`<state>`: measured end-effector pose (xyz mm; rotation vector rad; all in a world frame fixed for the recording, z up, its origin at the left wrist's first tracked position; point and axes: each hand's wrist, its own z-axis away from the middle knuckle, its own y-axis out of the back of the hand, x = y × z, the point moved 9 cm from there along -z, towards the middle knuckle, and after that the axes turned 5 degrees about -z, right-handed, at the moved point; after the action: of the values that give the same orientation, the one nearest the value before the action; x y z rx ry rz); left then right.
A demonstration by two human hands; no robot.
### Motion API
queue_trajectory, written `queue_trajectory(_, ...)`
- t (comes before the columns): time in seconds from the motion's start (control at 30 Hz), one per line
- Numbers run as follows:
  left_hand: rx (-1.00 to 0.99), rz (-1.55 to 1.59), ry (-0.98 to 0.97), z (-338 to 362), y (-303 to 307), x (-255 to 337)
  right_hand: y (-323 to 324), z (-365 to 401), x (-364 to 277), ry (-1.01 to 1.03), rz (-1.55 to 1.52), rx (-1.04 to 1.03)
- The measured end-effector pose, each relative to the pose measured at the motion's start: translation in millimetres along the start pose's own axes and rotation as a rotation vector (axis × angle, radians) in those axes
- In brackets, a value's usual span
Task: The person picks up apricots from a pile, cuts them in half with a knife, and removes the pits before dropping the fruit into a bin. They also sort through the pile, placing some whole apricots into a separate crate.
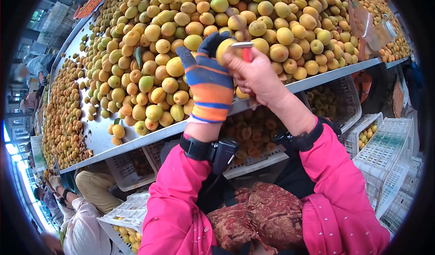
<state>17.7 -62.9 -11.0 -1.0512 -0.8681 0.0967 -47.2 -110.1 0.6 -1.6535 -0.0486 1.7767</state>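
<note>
My left hand (209, 80), in a blue and orange striped glove, holds a yellow apricot (225, 51) at its fingertips, over the edge of the fruit pile. Bare and closed, my right hand (256, 76) grips a small knife with a red handle (247, 54). The short metal blade (242, 44) lies just by the held apricot; whether it touches the fruit I cannot tell. Behind both hands spreads a large heap of yellow, orange and greenish apricots (285, 36) on a metal table (170, 129).
Below the table edge stands a crate of apricot pieces (256, 164). White crates (385, 150) are stacked at the right, and another crate (129, 209) holds yellow fruit at lower left. A co-worker (84, 223) sits at the left. An orange basket (90, 3) is at the upper left.
</note>
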Motion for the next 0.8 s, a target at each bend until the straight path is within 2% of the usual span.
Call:
queue_trajectory(0.03, -0.088, -0.02, -0.093, 3.4, -13.2, 8.0, 7.5, -1.7, 6.9, -0.061, -0.245, 0.062)
queue_trajectory(0.07, -0.148, -0.423, -0.25, 3.3, -24.3, 11.9, 8.3, -3.6, 4.7, -0.051, -0.359, 0.095)
queue_trajectory(0.1, -0.123, -0.633, -0.029, 9.8, -13.5, -10.4, 4.6, -2.2, 5.0, -0.049, -0.36, 0.095)
queue_trajectory(0.17, -0.034, -0.682, -0.255, 13.9, -21.6, -1.6, 4.6, 4.1, 5.1, -0.026, -0.261, 0.143)
queue_trajectory(0.2, 0.02, -0.678, -0.122, 17.2, -14.9, -5.1, 2.3, 4.8, 4.2, -0.042, -0.267, 0.104)
queue_trajectory(0.23, 0.021, -0.681, -0.117, 12.3, -11.1, -5.1, 3.4, 6.6, 0.2, -0.044, -0.272, 0.106)
queue_trajectory(0.3, 0.078, -0.465, -0.263, -2.5, -6.2, 10.9, -1.5, 10.3, -0.9, -0.155, -0.054, 0.007)
queue_trajectory(0.33, 0.145, -0.085, -0.101, -8.7, 6.7, -0.8, 0.2, 10.0, -0.2, -0.118, 0.034, -0.028)
queue_trajectory(0.37, 0.174, 0.018, -0.109, -8.9, 9.3, 5.1, 2.5, 10.4, -2.0, -0.118, 0.035, -0.029)
queue_trajectory(0.43, 0.192, 0.057, 0.028, -11.3, 23.3, 0.2, 21.2, 10.5, -26.2, 0.091, -0.02, 0.142)
queue_trajectory(0.5, 0.182, 0.043, 0.094, -5.2, 17.8, -5.4, 31.5, 5.2, -38.8, 0.136, -0.12, 0.216)
queue_trajectory(0.57, 0.168, 0.027, 0.169, -0.1, 10.0, -14.2, 45.8, 5.0, -56.5, 0.311, -0.289, 0.33)
queue_trajectory(0.6, 0.139, -0.054, 0.209, 1.7, 5.4, -20.2, 44.2, 5.4, -60.6, 0.304, -0.341, 0.237)
queue_trajectory(0.7, 0.032, -0.181, 0.28, 3.7, -4.6, -38.6, 48.1, 9.6, -78.2, 0.401, -0.417, 0.198)
queue_trajectory(0.8, 0.089, -0.294, 0.292, 14.1, -8.6, -56.6, 52.6, 16.3, -91.5, 0.474, -0.426, 0.261)
